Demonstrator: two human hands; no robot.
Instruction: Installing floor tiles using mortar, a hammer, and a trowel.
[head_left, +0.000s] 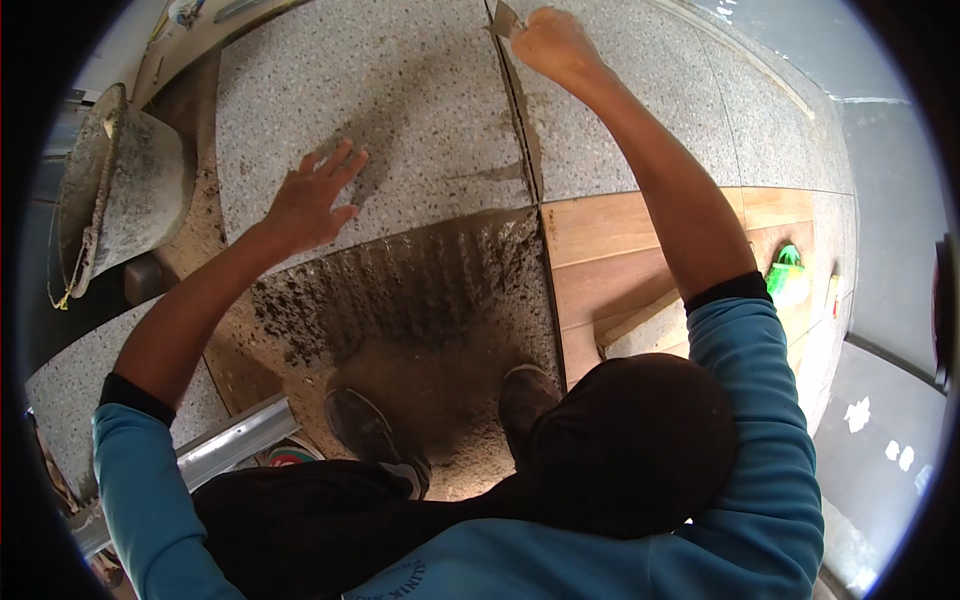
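My right hand [555, 45] is closed around a small flat-bladed scraper [507, 20], its handle mostly hidden in my fingers. The blade sits at the far end of the dark joint [519, 110] between two speckled grey tiles. My left hand [315, 200] has its fingers spread, over the near part of the large left tile [360, 90]; whether it touches the surface I cannot tell. Smears of wet mortar mark the tile beside the joint. Nearer to me, a bed of dark ridged mortar [430, 270] lies along the tile's front edge.
A mortar-stained bucket [150, 185] leans at the left. A metal straightedge [235, 437] lies at lower left. Wood-look flooring [600, 232] adjoins the mortar on the right, with a bright green object [787, 268] on it. My shoes [365, 425] stand at the mortar's near side.
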